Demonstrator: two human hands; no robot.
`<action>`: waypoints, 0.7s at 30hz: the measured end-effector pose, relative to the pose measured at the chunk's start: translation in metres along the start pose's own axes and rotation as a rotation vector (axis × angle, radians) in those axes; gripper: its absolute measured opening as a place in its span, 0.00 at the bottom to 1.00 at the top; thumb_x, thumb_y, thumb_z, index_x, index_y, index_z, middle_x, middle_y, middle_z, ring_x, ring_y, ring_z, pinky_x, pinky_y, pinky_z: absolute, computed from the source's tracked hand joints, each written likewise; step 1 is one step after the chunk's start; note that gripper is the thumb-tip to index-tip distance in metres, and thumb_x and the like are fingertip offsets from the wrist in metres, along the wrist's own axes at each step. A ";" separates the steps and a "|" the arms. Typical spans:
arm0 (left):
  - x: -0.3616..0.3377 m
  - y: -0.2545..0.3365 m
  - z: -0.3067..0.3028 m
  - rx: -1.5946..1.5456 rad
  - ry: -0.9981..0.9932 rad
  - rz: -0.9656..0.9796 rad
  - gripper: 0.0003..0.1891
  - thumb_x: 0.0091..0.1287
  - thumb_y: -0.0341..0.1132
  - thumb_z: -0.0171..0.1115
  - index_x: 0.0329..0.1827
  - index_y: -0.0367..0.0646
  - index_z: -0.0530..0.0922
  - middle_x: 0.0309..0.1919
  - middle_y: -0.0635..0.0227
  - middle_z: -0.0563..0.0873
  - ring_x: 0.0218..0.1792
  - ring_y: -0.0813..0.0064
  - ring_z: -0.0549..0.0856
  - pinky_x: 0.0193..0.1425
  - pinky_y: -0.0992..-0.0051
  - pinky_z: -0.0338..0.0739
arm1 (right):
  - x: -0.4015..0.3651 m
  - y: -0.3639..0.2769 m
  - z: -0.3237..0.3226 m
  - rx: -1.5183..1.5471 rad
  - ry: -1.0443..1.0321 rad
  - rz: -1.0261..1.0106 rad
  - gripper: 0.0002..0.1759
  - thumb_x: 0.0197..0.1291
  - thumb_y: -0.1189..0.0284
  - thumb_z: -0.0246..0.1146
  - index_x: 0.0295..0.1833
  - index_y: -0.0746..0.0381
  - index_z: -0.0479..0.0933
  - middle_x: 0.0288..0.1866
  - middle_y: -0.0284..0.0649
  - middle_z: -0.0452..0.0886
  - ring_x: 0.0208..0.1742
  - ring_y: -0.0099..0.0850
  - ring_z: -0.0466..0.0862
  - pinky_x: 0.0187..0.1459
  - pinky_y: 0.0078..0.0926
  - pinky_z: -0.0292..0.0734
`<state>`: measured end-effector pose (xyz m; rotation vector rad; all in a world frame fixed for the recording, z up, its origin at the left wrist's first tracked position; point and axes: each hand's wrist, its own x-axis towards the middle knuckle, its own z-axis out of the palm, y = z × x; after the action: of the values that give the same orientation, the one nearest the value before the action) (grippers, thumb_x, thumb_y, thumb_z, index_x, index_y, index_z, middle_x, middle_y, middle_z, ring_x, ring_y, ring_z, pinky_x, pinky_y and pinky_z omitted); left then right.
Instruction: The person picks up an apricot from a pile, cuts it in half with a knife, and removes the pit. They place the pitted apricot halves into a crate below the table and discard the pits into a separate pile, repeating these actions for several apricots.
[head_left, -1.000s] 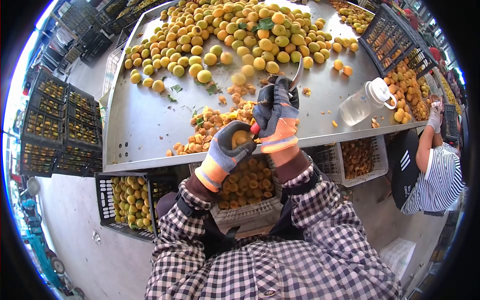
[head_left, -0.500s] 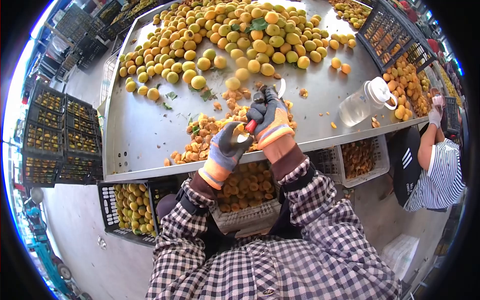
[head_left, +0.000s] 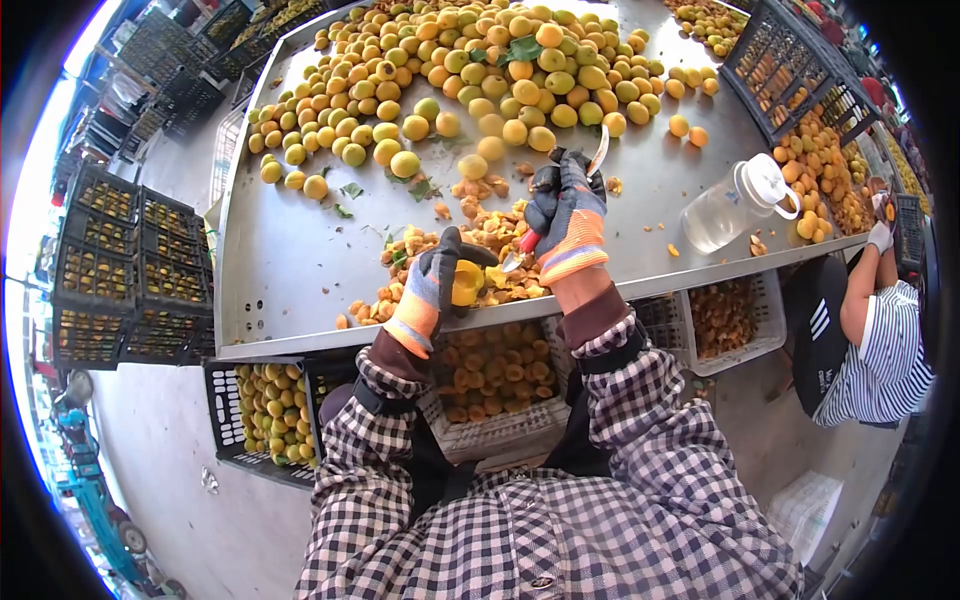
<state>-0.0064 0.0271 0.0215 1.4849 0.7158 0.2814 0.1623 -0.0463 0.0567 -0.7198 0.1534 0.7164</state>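
A cut yellow apricot [head_left: 467,284] rests against the palm side of my left hand [head_left: 430,290], which wears a grey and orange glove and has its fingers curled around the fruit. My right hand [head_left: 572,222], gloved alike, grips a red-handled pitting tool [head_left: 528,241]. The tool's small metal tip points down-left toward the apricot, and a pale curved blade sticks out past the fingers on the far side. Under and between both hands lies a heap of apricot scraps and pits [head_left: 415,245] along the near edge of the metal table [head_left: 285,290].
A large pile of whole apricots [head_left: 500,70] covers the table's far part. To the right stands a water bottle [head_left: 725,208]. Below the near edge are a crate of apricot halves [head_left: 495,375] and a crate of scraps [head_left: 722,318]. Another person [head_left: 870,340] works at far right.
My right hand has drawn away up and to the right, and the tool's tip has come out of the apricot. My left hand has shifted slightly left and turned, showing more of the fruit.
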 end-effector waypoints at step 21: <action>-0.005 0.009 -0.071 0.298 0.090 0.268 0.12 0.70 0.27 0.60 0.54 0.35 0.81 0.46 0.69 0.87 0.47 0.82 0.82 0.52 0.79 0.78 | 0.011 -0.004 -0.007 -0.047 -0.174 0.074 0.06 0.71 0.67 0.56 0.48 0.56 0.75 0.25 0.28 0.71 0.16 0.17 0.58 0.16 0.16 0.52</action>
<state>-0.0497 0.0826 0.0365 1.8657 0.6497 0.4631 0.1740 -0.0471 0.0504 -0.6955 0.0047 0.8515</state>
